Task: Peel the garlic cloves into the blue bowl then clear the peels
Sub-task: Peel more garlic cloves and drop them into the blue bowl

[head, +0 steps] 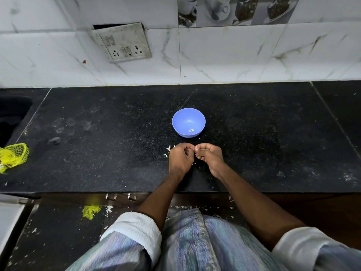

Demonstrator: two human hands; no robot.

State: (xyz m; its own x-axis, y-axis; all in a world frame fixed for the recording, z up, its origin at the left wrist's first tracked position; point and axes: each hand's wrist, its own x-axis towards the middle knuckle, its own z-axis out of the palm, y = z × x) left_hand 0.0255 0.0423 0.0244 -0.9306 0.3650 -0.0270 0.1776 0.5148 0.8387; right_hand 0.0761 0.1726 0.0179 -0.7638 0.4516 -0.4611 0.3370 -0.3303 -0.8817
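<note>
Peeling a garlic clove just in front of the blue bowl.

To do this step well, keep the work low and near the bowl's rim, so the clove drops inside and the skin falls on the black counter [97, 153] with the other peels [168, 150]. The left hand [180, 158] is curled, fingertips meeting the right hand [210, 155] – both seem to pinch one small clove [195, 147], mostly hidden. The blue bowl [188, 114] sits just beyond, one peeled clove [191, 130] inside.
</note>
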